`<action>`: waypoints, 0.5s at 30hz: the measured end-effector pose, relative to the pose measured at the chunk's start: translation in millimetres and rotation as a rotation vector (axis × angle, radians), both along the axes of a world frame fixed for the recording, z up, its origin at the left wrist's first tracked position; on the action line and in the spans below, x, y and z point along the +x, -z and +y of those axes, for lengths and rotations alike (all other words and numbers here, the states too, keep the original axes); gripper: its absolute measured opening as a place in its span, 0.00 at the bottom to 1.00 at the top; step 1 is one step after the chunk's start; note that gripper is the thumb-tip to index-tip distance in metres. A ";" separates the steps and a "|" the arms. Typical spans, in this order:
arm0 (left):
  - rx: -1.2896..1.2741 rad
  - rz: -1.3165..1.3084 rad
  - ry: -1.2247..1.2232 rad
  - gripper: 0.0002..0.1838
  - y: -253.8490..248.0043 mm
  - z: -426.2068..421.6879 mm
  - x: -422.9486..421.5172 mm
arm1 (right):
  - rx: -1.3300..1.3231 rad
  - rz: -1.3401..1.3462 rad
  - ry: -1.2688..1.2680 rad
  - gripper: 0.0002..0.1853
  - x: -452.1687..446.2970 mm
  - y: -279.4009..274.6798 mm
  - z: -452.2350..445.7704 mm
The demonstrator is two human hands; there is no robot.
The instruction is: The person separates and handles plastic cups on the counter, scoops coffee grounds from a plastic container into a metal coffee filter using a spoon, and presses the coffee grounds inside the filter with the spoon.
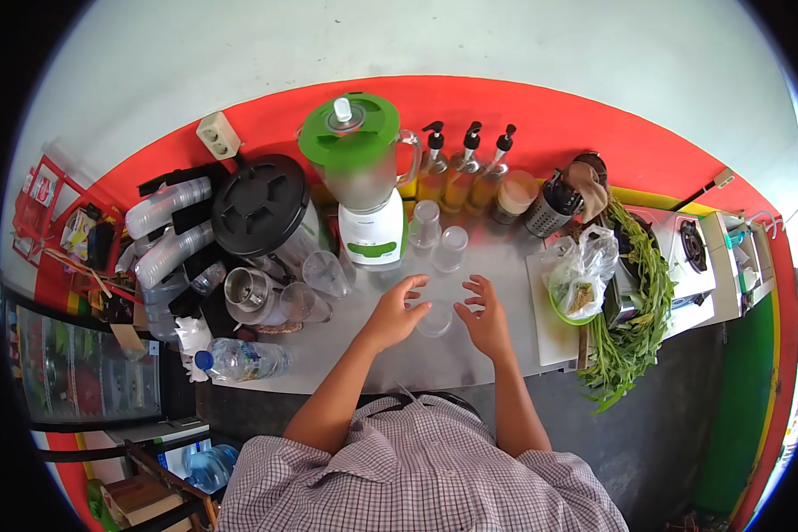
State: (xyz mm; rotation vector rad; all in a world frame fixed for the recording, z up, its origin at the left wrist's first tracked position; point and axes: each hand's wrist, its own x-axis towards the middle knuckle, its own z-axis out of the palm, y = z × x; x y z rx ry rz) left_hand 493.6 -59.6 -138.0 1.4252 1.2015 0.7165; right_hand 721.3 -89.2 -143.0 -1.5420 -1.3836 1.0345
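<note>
Left hand and right hand hover with fingers loosely curled and parted, gripping nothing — between them, a clear plastic cup sits on the metal counter

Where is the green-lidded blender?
In the head view, just left of centre, the blender stands between the black-lidded container and the pump bottles.
</note>
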 end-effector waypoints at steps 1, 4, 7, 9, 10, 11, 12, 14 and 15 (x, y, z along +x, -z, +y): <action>0.006 -0.003 0.002 0.32 4.5 8.1 5.5 | 0.006 -0.003 0.002 0.38 3.7 7.2 8.7; -0.040 0.022 -0.056 0.34 9.3 28.8 18.4 | 0.061 -0.016 0.023 0.43 12.8 29.2 44.6; -0.114 0.064 -0.070 0.36 11.1 46.6 26.6 | 0.155 -0.093 0.006 0.48 17.8 40.3 85.1; -0.089 0.154 -0.025 0.36 18.9 58.4 29.7 | 0.182 -0.146 -0.008 0.51 16.6 42.1 105.1; -0.085 0.158 -0.026 0.36 22.6 61.6 30.4 | 0.186 -0.142 -0.008 0.51 16.2 49.2 112.7; -0.126 0.163 -0.026 0.37 24.8 66.9 31.1 | 0.260 -0.211 -0.016 0.51 15.2 54.8 122.3; -0.165 0.169 -0.026 0.37 27.6 73.1 31.5 | 0.336 -0.280 -0.022 0.52 14.6 57.8 129.7; -0.160 0.224 0.000 0.39 41.6 82.1 31.9 | 0.311 -0.295 -0.049 0.51 9.5 54.6 137.0; -0.166 0.275 0.025 0.40 39.7 81.9 32.4 | 0.274 -0.311 -0.080 0.50 6.8 53.8 139.6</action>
